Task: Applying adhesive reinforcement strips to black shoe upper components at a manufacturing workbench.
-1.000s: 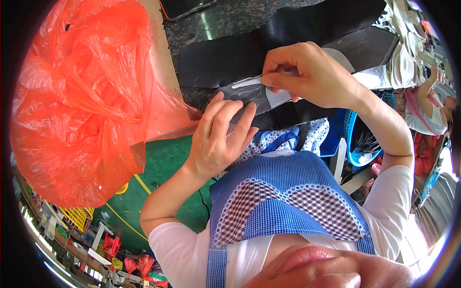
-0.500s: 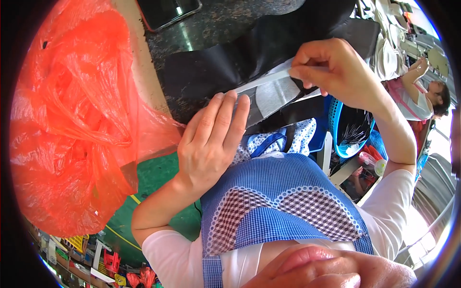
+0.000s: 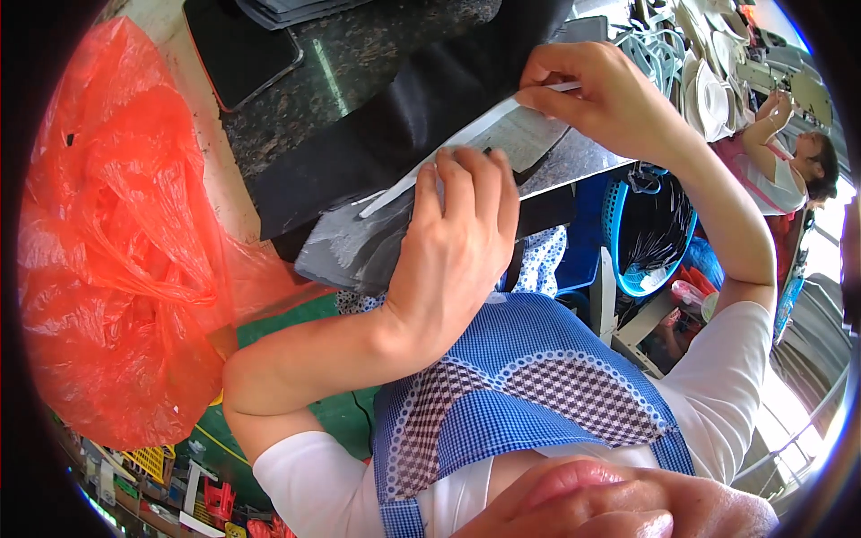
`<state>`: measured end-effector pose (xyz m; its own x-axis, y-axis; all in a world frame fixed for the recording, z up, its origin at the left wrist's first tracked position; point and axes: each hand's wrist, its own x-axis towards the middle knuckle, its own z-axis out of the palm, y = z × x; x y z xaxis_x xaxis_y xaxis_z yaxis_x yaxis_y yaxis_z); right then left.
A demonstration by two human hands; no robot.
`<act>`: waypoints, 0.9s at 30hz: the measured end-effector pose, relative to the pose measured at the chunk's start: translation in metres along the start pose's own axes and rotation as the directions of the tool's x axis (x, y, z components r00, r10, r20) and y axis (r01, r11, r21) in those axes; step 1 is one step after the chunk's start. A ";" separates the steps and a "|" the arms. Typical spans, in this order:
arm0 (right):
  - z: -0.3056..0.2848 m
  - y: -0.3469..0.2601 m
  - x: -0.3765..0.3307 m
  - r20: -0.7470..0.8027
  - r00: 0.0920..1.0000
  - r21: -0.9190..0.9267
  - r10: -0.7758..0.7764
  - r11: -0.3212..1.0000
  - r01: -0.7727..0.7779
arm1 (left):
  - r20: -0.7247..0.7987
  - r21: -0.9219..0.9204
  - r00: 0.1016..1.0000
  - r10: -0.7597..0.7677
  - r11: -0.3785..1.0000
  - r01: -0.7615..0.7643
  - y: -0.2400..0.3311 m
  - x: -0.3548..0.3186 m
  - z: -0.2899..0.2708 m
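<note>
A narrow white strip [image 3: 484, 124] runs slantwise along the edge of a black sheet of material [image 3: 377, 134]. My right hand [image 3: 603, 94] pinches the strip's far right end between thumb and fingers. My left hand [image 3: 457, 238] lies over the strip's middle with bent fingers a little apart, its fingertips pressing on the work. From under that hand a grey, shiny, creased piece [image 3: 345, 247] extends to the left. Part of the grey layer also shows between my hands. What lies directly beneath my left palm is hidden.
The dark speckled tabletop [image 3: 314, 103] bears a black phone [image 3: 238, 58] and a stack of dark sheets [image 3: 291, 11]. A large red plastic bag [image 3: 126, 233] hangs at the left. Right of my apron stands a blue basket [image 3: 613, 233] with black scraps. Another person [image 3: 785, 175] sits far right.
My left hand has moved right along the strip, with its fingers more bent. The black sheet and grey piece have shifted left and lower. My right hand still pinches the strip, slightly higher.
</note>
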<state>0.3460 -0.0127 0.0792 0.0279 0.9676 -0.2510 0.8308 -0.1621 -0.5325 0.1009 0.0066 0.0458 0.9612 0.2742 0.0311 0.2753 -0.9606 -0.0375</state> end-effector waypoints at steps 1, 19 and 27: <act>0.010 0.008 0.000 -0.092 0.994 0.003 -0.055 0.998 0.056 | -0.048 0.077 0.998 0.030 0.997 -0.026 0.000 0.005 -0.001; 0.020 0.052 -0.018 -0.159 0.986 0.261 0.059 0.965 -0.016 | 0.011 0.025 0.996 0.086 0.996 -0.087 -0.012 0.047 0.001; 0.024 0.060 -0.010 -0.338 0.928 -0.153 -0.155 0.982 0.108 | -0.013 -0.139 0.998 0.056 0.989 -0.057 -0.015 0.066 0.001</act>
<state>0.3821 -0.0369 0.0310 0.0850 0.9889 0.1222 0.9042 -0.0250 -0.4263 0.1598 0.0393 0.0471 0.9747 0.2194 0.0421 0.2144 -0.9716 0.0998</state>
